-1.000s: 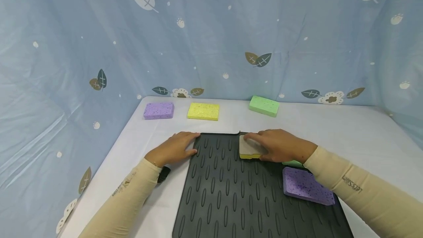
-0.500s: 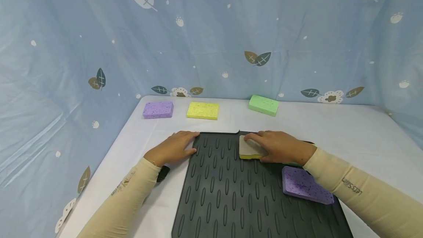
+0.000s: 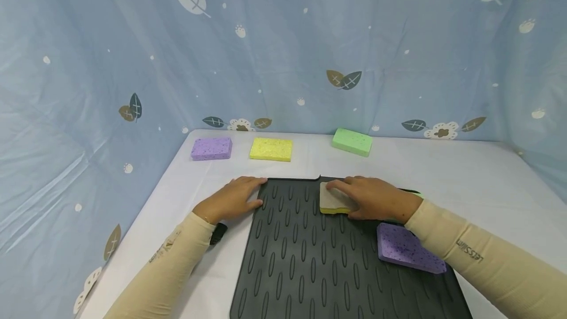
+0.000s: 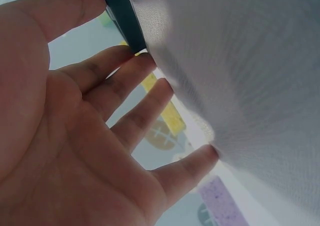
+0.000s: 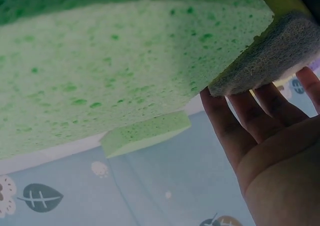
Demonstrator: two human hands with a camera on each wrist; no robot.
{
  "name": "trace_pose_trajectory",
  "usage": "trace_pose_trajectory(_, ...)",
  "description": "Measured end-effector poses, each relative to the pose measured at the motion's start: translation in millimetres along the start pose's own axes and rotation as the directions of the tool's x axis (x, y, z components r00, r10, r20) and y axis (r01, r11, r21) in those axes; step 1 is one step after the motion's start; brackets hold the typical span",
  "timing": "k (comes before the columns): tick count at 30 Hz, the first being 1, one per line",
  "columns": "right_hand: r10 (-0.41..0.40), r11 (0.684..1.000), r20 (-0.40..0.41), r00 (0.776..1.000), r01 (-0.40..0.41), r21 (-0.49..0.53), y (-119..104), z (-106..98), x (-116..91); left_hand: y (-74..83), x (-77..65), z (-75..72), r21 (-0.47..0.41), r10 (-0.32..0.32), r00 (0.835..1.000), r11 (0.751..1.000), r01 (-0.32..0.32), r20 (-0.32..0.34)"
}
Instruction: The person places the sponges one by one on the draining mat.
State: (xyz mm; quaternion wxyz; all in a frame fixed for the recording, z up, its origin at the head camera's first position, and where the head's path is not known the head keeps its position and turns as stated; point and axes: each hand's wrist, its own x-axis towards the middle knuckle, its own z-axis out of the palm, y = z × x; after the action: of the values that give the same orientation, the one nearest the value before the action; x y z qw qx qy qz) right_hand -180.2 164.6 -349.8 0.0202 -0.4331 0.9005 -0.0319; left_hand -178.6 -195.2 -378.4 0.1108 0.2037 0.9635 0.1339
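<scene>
In the head view my right hand (image 3: 369, 197) rests on a yellow sponge (image 3: 335, 210) with a beige scouring side facing up, at the mat's far edge. The right wrist view shows its fairly straight fingertips on that scouring side (image 5: 280, 61); the thumb is out of that view. Beneath the right wrist lies a green sponge (image 5: 100, 71), mostly hidden in the head view. My left hand (image 3: 230, 200) lies at the far left corner of the black ridged mat (image 3: 288, 260). Its thumb touches the mat's edge, and the other fingers (image 4: 145, 118) are spread against the white tablecloth.
A darker purple sponge (image 3: 409, 249) lies on the mat's right side, near the right forearm. Along the back of the table stand a purple sponge (image 3: 211, 149), a yellow sponge (image 3: 271, 149) and a green sponge (image 3: 352, 142). A blue patterned curtain (image 3: 283, 38) encloses the back and sides.
Both hands and the sponges keep practically the same places. The right wrist shifts very slightly over the green sponge, and the head view drifts a little.
</scene>
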Motion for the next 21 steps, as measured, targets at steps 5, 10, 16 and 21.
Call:
trace_pose_trajectory(5,0.005,1.000,0.023,1.000,-0.006,0.010,0,-2,1,-0.1,-0.6,0.0,-0.005,-0.002,1.000,1.000,0.002,0.001)
trace_pose_trajectory(10,0.013,1.000,0.053,0.998,-0.014,0.027,1,-7,1,0.0,-1.4,-0.1,-0.012,-0.004,1.000,1.000,0.004,0.007)
trace_pose_trajectory(16,0.011,1.000,-0.025,1.000,-0.011,-0.003,8,-16,2,0.2,-0.8,-0.3,-0.011,0.001,1.000,1.000,-0.001,0.000)
trace_pose_trajectory(21,0.020,0.999,-0.121,0.992,-0.026,-0.046,17,-24,6,1.2,-1.3,0.3,-0.021,-0.004,1.000,1.000,0.004,0.000)
